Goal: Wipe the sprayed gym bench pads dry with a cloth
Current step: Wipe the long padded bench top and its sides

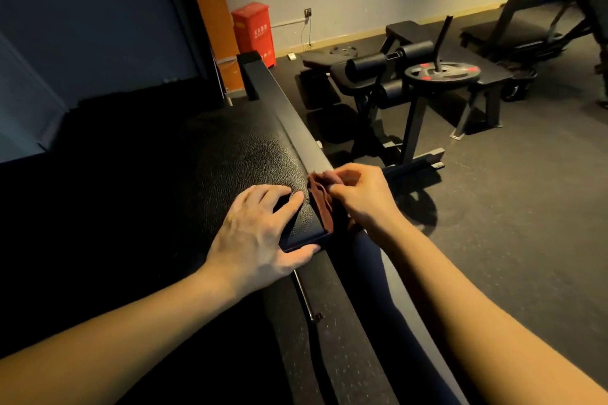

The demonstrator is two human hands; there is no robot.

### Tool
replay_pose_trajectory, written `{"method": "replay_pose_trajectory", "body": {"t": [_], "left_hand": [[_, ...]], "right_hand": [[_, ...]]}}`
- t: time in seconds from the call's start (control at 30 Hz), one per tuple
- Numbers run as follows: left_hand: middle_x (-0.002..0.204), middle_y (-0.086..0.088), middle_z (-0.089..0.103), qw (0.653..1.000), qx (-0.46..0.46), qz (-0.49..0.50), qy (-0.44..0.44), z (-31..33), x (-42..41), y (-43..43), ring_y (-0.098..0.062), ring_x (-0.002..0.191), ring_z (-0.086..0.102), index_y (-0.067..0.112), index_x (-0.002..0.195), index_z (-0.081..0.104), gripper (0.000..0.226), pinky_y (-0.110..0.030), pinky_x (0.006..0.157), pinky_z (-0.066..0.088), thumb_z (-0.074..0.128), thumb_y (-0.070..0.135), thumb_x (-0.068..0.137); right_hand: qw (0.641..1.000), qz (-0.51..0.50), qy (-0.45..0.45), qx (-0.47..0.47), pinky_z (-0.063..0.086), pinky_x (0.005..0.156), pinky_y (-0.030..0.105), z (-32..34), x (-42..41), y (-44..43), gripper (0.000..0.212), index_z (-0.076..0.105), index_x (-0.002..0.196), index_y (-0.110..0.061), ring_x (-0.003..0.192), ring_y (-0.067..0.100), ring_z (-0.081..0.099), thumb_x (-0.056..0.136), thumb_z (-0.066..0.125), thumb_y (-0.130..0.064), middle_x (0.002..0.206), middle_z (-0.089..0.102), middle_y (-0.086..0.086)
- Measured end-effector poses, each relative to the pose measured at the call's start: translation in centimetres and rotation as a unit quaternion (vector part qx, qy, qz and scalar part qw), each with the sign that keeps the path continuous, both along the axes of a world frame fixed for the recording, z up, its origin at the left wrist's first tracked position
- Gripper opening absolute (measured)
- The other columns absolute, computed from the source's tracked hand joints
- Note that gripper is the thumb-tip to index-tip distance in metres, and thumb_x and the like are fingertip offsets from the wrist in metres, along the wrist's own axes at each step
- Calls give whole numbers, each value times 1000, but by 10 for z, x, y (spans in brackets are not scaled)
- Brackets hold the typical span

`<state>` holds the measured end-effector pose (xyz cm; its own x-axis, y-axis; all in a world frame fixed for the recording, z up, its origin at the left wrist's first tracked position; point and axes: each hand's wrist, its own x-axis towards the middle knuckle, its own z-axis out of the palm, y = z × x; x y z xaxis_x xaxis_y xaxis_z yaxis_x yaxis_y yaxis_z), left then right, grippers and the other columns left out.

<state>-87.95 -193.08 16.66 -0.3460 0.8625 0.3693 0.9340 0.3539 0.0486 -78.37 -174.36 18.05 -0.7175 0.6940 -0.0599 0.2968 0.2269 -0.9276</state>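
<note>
A black textured bench pad [243, 154] lies in front of me, its near right corner under my hands. My left hand [256, 237] rests flat on that corner, fingers spread, thumb hooked over the pad's front edge. A brown cloth [320, 200] is bunched against the pad's right edge. My right hand [362, 194] pinches the cloth from the right side, partly covering it. A dark steel frame rail [279, 99] runs along the pad's right side, away from me.
A leg-roller bench [371, 69] and a stand with a weight plate [441, 74] on it stand to the right on the rubber floor [510, 207]. A red box [255, 31] stands by the far wall. Another machine [526, 26] is at the back right.
</note>
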Motion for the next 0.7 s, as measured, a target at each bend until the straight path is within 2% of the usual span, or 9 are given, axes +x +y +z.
{"method": "replay_pose_trajectory", "body": {"t": [0.17,0.23,0.33,0.43,0.5,0.6,0.7], "left_hand": [[132,-4,57,1000,-2,-4,3,1,-3,0,-26,125,50,17,138,61,80,-49,113,37,63,71,79],[132,-4,57,1000,-3,-4,6,1,-3,0,-26,125,50,17,138,61,80,-48,113,37,63,72,79],[132,-4,57,1000,-6,-4,8,1,-2,1,-26,125,50,17,138,61,81,-48,112,37,62,72,79],[131,-2,56,1000,-19,2,0,5,0,1,-24,124,50,19,138,61,81,-46,112,38,60,74,79],[132,0,55,999,-38,11,-11,9,2,2,-22,125,50,21,140,59,81,-43,112,37,57,77,81],[130,5,55,998,-35,25,-47,16,3,2,-18,125,49,25,139,61,73,-39,112,36,53,74,86],[123,9,57,995,-5,42,-94,20,1,8,-15,120,52,26,130,68,61,-37,106,39,51,67,87]], "right_hand": [[1000,-8,16,-21,57,90,45,-4,-47,12,14,75,86,-27,92,16,72,79,70,-16,93,77,-2],[1000,15,4,-19,59,88,43,-4,-26,9,12,74,86,-22,90,16,73,76,69,-19,91,77,-2],[995,83,-24,-40,58,73,29,8,31,4,13,72,97,-8,84,19,72,86,66,-3,90,75,10],[985,144,-77,-61,60,77,29,25,75,1,15,72,102,-14,89,16,73,91,67,-5,93,76,5],[991,95,-81,-48,59,78,27,26,86,4,18,72,103,-20,92,13,72,92,68,-6,94,75,-2],[996,-21,-82,-37,60,80,37,27,84,11,14,69,100,-21,94,17,69,91,68,-11,95,72,-1],[995,-61,-72,-30,60,84,44,26,73,16,11,63,95,-21,89,18,66,89,71,-18,92,68,1]]}}
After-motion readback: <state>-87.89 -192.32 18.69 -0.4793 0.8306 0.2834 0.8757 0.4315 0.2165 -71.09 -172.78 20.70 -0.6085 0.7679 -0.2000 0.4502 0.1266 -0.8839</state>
